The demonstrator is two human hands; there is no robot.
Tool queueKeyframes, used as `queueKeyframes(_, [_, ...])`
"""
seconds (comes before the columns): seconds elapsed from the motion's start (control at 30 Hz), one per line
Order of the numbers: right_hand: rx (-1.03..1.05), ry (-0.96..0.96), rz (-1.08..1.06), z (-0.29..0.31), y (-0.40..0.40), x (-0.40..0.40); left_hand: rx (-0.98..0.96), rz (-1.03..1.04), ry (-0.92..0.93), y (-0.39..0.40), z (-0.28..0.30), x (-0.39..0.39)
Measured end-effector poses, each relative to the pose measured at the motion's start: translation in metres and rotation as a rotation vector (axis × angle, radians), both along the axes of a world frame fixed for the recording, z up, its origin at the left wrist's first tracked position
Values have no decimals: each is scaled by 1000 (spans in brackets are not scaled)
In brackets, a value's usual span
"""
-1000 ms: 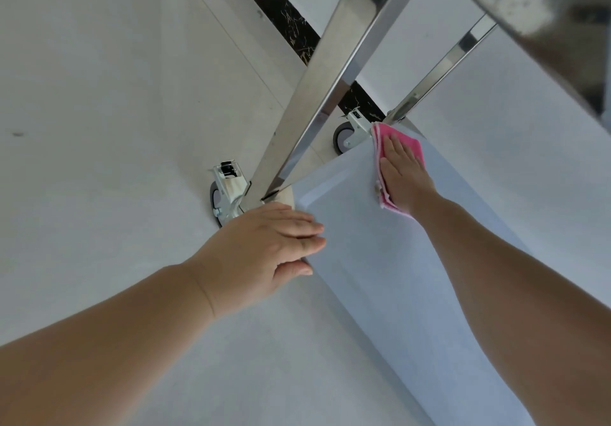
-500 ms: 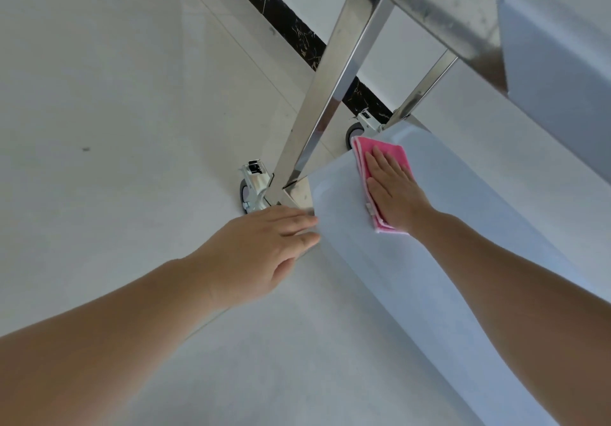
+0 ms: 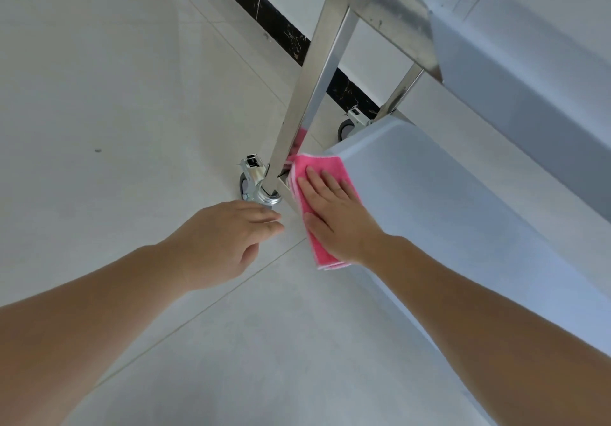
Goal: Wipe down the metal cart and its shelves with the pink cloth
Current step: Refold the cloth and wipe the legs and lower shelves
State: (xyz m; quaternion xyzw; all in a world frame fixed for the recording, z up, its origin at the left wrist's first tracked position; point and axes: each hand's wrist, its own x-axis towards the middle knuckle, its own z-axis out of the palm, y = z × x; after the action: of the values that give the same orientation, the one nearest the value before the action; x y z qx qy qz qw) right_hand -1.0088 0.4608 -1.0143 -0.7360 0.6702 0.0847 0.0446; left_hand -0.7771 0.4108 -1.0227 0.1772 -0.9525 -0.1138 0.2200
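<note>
Two hands work low: the left hand [image 3: 228, 240] hovers loosely curled near the caster [image 3: 253, 182], holding nothing, while the right hand [image 3: 334, 214] presses the cloth [image 3: 317, 174] with flat, spread fingers onto the bottom shelf [image 3: 446, 214] corner beside the leg [image 3: 310, 78], likely to wipe it.

**Both arms out, right palm flat, left hand loose**

From my view both bare forearms reach forward and converge toward the middle of the frame. My right arm comes in from about 4 o'clock, wrist nearly straight, and the right hand [image 3: 334, 214] lies palm down with fingers straight and slightly spread, pointing toward 11 o'clock, thumb out to the side; it presses flat on the pink cloth [image 3: 319, 174]. My left arm enters from about 8 o'clock. The left hand [image 3: 221, 240] is back-up, fingers loosely bent and pointing toward 3 o'clock, thumb tucked below, holding nothing. The two hands sit near each other, not touching.
</note>
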Motion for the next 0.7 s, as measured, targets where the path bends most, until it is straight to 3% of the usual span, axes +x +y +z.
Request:
queueKeyframes(0.5, [72,20,-74,11,101,-24,43,-95,33,19,18,-30])
queueKeyframes(0.7, [208,-279,-283,42,148,-57,68,-194,88,32,23,-60])
